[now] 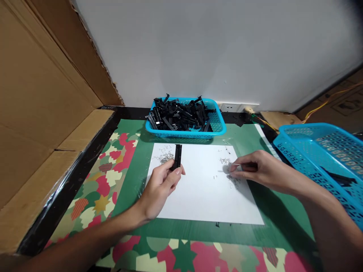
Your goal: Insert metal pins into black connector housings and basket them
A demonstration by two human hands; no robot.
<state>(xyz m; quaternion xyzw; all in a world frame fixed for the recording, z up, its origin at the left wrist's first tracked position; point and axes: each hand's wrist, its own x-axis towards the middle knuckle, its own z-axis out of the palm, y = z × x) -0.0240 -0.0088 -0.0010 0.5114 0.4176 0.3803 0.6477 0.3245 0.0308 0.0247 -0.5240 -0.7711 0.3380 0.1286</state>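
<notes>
My left hand (161, 187) is closed round the lower end of a narrow black plastic part (178, 154), holding it upright over the white sheet (198, 200). Just behind those fingers lies a heap of tiny metal pieces (166, 157), like bent wire. My right hand (252, 168) pinches low over the right side of the sheet, between two loose clusters of similar small metal pieces (225, 160). A thin pale sliver shows at its fingers, too fine to name. Two tiny bits (215, 177) lie apart on the paper.
A blue basket (184, 134) heaped with black plastic parts (181, 115) stands against the wall. At the right, another blue basket (306, 132) contains a few black pieces (338, 177). Cardboard (42, 94) walls the left side. Wall sockets and cables (263, 121) are behind.
</notes>
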